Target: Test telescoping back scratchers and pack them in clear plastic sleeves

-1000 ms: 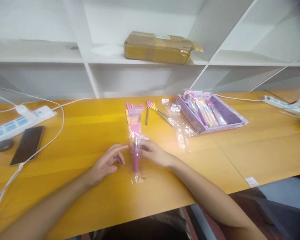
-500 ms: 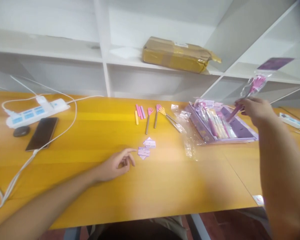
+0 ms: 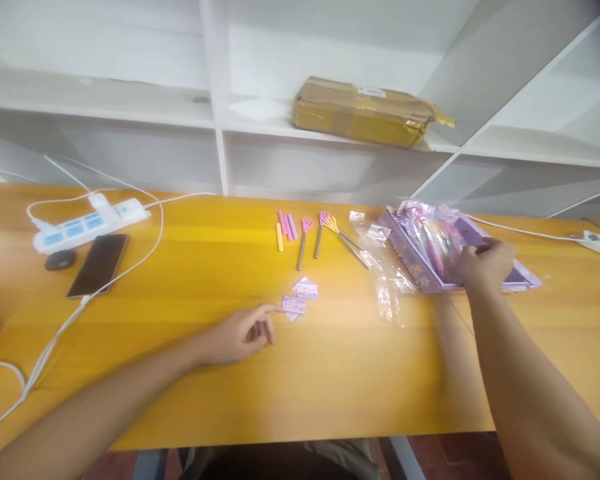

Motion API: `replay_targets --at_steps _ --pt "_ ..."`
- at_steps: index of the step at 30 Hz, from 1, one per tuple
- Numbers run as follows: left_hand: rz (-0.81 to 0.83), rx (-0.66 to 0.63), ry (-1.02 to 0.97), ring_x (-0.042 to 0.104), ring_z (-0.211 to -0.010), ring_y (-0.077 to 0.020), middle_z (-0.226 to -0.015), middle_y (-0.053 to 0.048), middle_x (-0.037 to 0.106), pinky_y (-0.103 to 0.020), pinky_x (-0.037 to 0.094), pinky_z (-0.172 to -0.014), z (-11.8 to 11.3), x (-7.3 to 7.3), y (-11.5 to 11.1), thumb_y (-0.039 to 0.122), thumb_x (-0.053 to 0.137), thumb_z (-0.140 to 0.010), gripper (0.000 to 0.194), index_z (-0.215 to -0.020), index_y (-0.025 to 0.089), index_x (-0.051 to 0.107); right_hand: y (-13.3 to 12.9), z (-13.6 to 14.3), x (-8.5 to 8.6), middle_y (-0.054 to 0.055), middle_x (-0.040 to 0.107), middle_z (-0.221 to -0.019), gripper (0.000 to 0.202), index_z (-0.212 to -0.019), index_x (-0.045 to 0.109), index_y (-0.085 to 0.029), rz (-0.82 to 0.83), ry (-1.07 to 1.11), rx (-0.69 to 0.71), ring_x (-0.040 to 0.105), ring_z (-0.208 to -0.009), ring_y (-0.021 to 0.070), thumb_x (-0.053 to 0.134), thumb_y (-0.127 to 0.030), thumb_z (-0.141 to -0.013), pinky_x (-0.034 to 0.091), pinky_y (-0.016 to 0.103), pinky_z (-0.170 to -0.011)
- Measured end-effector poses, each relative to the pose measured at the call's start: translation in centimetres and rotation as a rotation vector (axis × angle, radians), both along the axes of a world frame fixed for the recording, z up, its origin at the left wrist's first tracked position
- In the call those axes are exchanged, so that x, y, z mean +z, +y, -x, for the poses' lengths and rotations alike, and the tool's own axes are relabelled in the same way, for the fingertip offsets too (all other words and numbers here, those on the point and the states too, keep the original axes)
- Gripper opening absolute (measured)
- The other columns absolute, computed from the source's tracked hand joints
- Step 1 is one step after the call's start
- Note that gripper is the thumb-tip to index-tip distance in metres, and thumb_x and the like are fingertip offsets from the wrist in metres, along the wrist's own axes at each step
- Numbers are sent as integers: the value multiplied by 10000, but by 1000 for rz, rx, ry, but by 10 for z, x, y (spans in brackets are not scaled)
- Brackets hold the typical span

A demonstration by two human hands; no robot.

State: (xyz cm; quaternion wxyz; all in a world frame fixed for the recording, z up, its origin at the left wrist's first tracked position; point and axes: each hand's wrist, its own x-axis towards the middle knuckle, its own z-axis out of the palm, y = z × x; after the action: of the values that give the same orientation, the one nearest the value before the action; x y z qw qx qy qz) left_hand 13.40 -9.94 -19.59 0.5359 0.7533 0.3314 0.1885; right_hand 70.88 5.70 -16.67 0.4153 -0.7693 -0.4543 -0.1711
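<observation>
My left hand [image 3: 245,333] rests on the table beside small purple cards [image 3: 294,305]. Its index finger is stretched out to the cards' edge, the other fingers loosely curled, and nothing is in it. My right hand [image 3: 486,267] is over the purple box [image 3: 523,281] at the right, fingers bent closed; what they hold is hidden and blurred. Inside the box lie several back scratchers in clear wrappers [image 3: 433,237]. Unwrapped back scratchers with metal rods lie mid-table: a pink one [image 3: 307,225], another pink one [image 3: 323,219] and a yellow one [image 3: 332,224].
Pink, purple and yellow sticks [image 3: 287,227] lie left of the scratchers. Clear plastic wrappers [image 3: 387,293] are beside the box. At the left are a power strip [image 3: 80,227], a mouse [image 3: 60,260], a phone [image 3: 99,265] and white cables. A taped carton [image 3: 360,110] sits on the shelf.
My right hand, which held a wrapped pink back scratcher up above the box, has come down and leftward into the box. That scratcher no longer shows raised. My left hand stays by the cards.
</observation>
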Motion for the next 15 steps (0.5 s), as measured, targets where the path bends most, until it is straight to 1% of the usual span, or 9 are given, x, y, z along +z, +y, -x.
replay_targets --at_steps 2,3,5,7,9,10,13,14,15 --pt "2 -3 6 623 -880 -161 -1069 -56 730 -312 513 -843 0 1 0 192 541 -1006 552 -1547 231 435 2 4 1 47 504 -761 157 -720 590 -250 -3 42 -43 555 -795 283 520 -110 -712 481 514 -861" --pt "2 -8 9 624 -875 -160 -1064 -53 730 -309 513 -839 -1 1 0 185 542 -1001 553 -1543 233 440 4 9 2 51 505 -754 169 -707 576 -257 -4 57 -48 562 -812 291 504 -105 -693 475 514 -881" --pt "1 -21 21 628 -869 -158 -1061 -49 729 -305 514 -833 -1 1 0 172 541 -994 553 -1536 236 451 9 25 6 81 556 -774 195 -719 583 -253 -17 75 -20 592 -853 298 465 -100 -698 468 498 -915" --pt "-7 -19 31 630 -862 -156 -1054 -45 729 -304 515 -830 -2 1 0 168 535 -994 545 -1529 234 460 16 49 9 124 634 -838 251 -788 627 -227 -17 94 50 624 -875 282 416 -101 -739 478 455 -909" --pt "-11 -11 40 631 -860 -155 -1053 -46 729 -303 515 -829 -2 1 -1 170 525 -999 539 -1530 229 459 24 81 12 145 694 -892 306 -875 674 -195 23 115 184 648 -848 245 389 -118 -795 499 377 -833" --pt "-12 -8 46 631 -859 -153 -1058 -47 729 -301 514 -827 -1 1 -1 173 521 -1002 538 -1533 228 455 28 99 15 136 713 -883 311 -893 693 -184 60 121 268 653 -819 226 398 -131 -810 500 344 -796" --pt "-14 -6 70 628 -859 -149 -1084 -51 724 -295 514 -822 -1 2 -2 187 512 -1012 533 -1540 227 448 38 156 27 84 766 -979 274 -929 752 -192 156 75 496 670 -895 195 489 -201 -853 489 296 -863" --pt "-16 -5 76 627 -858 -148 -1086 -52 723 -293 514 -820 0 2 -2 191 510 -1014 530 -1539 227 449 40 176 31 74 771 -971 264 -943 765 -187 217 43 574 666 -879 195 518 -223 -858 481 291 -849" --pt "-18 -5 78 626 -858 -147 -1084 -51 723 -292 513 -819 0 2 -2 193 507 -1016 527 -1538 227 450 43 195 34 76 771 -977 284 -992 766 -171 365 -31 686 659 -877 197 511 -235 -884 469 288 -831"
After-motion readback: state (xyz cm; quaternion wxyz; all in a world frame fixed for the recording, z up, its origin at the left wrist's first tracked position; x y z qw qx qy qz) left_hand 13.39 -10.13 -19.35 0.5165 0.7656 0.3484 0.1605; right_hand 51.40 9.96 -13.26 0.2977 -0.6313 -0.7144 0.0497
